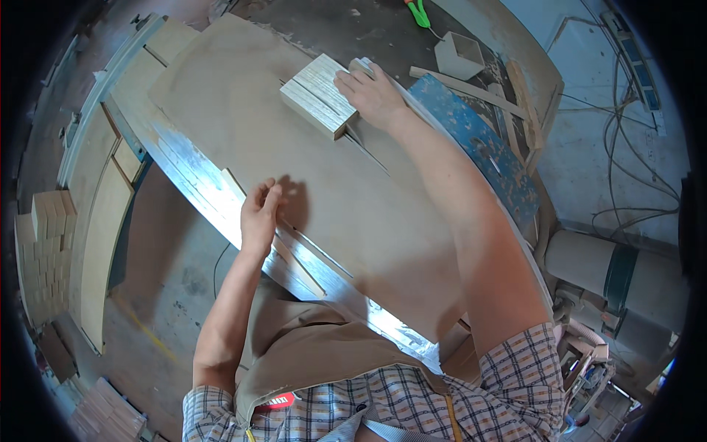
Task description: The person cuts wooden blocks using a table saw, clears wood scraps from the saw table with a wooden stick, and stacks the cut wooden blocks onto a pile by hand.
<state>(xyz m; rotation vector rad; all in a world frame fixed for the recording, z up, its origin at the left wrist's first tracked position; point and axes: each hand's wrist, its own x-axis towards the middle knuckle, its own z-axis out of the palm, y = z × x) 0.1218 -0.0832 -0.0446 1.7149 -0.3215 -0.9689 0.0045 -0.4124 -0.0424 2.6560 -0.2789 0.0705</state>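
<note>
Pale wooden block [315, 94] lies on the brown worktable at the far middle, a dark straight line running along its top. My right hand [372, 96] reaches across to it, fingers bent over its right end and against the long pale rail [423, 110] beside it. Closer to me, my left hand [261, 214] hovers above the table's near edge. Its fingers curl in toward the thumb, and nothing shows between them. Below this hand, a thin wooden strip [300, 267] lies along the shiny metal edge [195, 166].
Two narrow slots [368, 155] cut into the tabletop. Right of the rail are a worn blue panel [479, 147], wood offcuts [471, 92], a small open box [458, 55] and a green-handled tool [420, 13]. Stacked wooden pieces [48, 250] stand far left; cables [626, 147] hang right.
</note>
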